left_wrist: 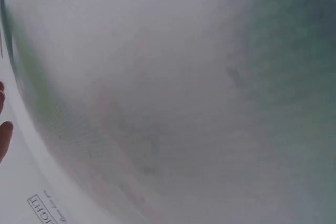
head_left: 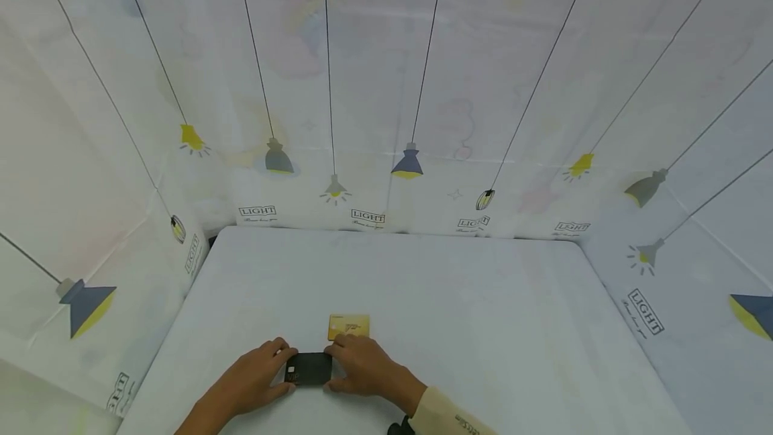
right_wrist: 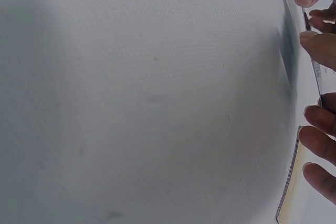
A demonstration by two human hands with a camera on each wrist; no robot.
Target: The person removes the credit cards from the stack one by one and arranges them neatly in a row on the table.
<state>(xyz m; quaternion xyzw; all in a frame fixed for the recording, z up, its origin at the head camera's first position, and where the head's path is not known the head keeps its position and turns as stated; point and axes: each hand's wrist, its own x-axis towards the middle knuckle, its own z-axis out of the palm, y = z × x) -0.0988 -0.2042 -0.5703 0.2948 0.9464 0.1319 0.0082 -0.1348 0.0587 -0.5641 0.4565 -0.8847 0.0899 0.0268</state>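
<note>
A black bank card (head_left: 309, 369) with a chip is held level between both hands, just above or on the white table; which of the two I cannot tell. My left hand (head_left: 256, 374) grips its left edge, fingers at the far corner and thumb at the near one. On the opposite edge, my right hand (head_left: 362, 368) holds the card the same way. A gold bank card (head_left: 349, 325) lies just beyond the right hand, whose fingers overlap its near edge. In the right wrist view, the gold card (right_wrist: 291, 187) shows beside the fingers (right_wrist: 317, 142). The left wrist view catches only fingertips (left_wrist: 4, 137).
The white table (head_left: 459, 314) spreads out around the cards. Behind and at both sides hangs a pale curtain (head_left: 374, 86) printed with lamps. A small black object (head_left: 400, 427) sits by the right sleeve (head_left: 449, 415).
</note>
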